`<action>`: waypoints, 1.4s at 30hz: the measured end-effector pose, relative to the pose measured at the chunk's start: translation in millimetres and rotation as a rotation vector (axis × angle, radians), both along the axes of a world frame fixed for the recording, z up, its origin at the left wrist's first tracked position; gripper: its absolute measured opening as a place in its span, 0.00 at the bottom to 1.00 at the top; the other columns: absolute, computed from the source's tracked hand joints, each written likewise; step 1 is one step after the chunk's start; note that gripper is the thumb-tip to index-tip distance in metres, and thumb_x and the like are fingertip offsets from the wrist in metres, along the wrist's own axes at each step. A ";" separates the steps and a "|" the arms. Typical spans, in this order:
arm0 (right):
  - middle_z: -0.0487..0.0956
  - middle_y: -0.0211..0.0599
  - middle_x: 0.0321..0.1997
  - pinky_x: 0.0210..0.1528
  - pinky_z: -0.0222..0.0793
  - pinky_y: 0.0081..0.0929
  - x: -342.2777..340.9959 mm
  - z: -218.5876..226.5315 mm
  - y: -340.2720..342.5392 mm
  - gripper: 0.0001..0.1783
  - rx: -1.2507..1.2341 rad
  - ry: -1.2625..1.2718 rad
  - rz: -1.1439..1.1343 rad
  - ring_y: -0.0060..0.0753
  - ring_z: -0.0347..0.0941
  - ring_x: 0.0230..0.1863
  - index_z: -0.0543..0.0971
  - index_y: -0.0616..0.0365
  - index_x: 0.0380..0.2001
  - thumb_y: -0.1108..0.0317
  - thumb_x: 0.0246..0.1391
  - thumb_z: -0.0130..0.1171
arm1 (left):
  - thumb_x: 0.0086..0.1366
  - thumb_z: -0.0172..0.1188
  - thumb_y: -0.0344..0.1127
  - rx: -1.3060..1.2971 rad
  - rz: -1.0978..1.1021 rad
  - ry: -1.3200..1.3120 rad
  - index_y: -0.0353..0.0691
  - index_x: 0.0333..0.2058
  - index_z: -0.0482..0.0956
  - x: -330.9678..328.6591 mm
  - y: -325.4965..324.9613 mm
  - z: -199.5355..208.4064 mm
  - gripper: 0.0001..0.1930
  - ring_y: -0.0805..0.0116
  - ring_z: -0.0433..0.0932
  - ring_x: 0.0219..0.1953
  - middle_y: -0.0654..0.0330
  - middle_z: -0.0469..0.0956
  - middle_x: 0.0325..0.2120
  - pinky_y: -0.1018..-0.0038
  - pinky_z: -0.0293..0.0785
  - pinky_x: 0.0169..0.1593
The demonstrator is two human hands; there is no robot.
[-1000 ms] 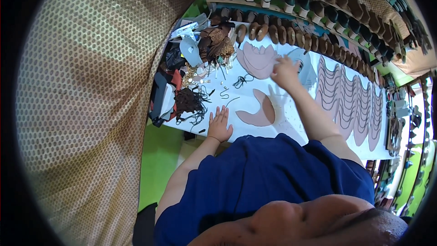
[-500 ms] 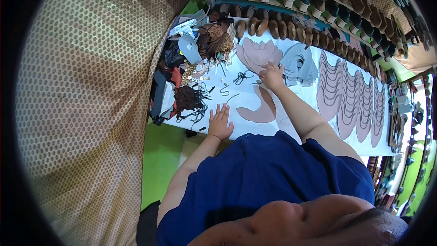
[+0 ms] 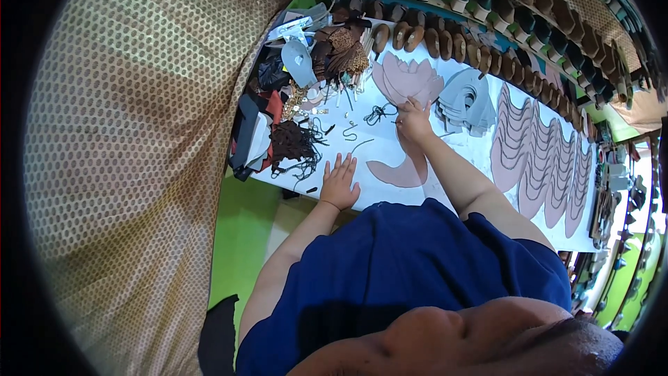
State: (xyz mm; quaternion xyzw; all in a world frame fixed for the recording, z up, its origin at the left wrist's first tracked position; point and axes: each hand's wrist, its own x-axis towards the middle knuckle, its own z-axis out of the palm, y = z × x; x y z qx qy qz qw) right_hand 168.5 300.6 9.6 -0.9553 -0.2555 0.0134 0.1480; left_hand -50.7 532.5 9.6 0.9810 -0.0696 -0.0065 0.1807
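Note:
My left hand lies flat on the white table near its front edge, fingers spread, holding nothing. My right hand is over the upper end of a curved, pinkish shoe-upper piece, fingers spread and slightly bent. Its fingertips reach the lower edge of a fanned stack of pinkish cut pieces. What lies beneath the palm is hidden. To the right is a stack of grey curved pieces. A small tangle of black cord sits just left of my right hand.
Overlapping rows of pinkish pieces cover the table's right side. Dark brown strips, leopard-patterned material and a grey cut-out crowd the left end. Shoe lasts line the back edge. A patterned curtain hangs at left.
My right hand has come down over the upper end of the curved piece. My left hand stays flat on the table. The view has shifted slightly.

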 end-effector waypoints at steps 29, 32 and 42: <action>0.67 0.39 0.70 0.67 0.33 0.80 -108.6 26.9 45.9 0.04 0.075 0.197 0.155 0.53 0.45 0.76 0.86 0.50 0.23 0.66 0.41 0.65 | 0.60 0.57 0.49 0.061 -0.005 0.081 0.47 0.68 0.59 12.5 -11.4 3.7 0.38 0.45 0.44 0.74 0.51 0.48 0.73 0.38 0.31 0.70; 0.66 0.38 0.70 0.67 0.33 0.80 -108.1 25.1 47.9 0.04 0.080 0.175 0.162 0.53 0.44 0.77 0.86 0.50 0.24 0.65 0.42 0.65 | 0.60 0.57 0.49 0.057 0.003 0.073 0.47 0.68 0.59 11.7 -10.8 2.4 0.38 0.45 0.44 0.74 0.51 0.48 0.73 0.39 0.32 0.70; 0.64 0.41 0.71 0.68 0.32 0.79 -106.9 31.8 52.2 0.05 0.050 0.223 0.127 0.55 0.41 0.77 0.86 0.51 0.26 0.64 0.45 0.66 | 0.61 0.57 0.49 0.033 -0.052 0.079 0.59 0.66 0.65 11.1 -10.0 9.6 0.33 0.43 0.43 0.74 0.50 0.47 0.73 0.37 0.31 0.69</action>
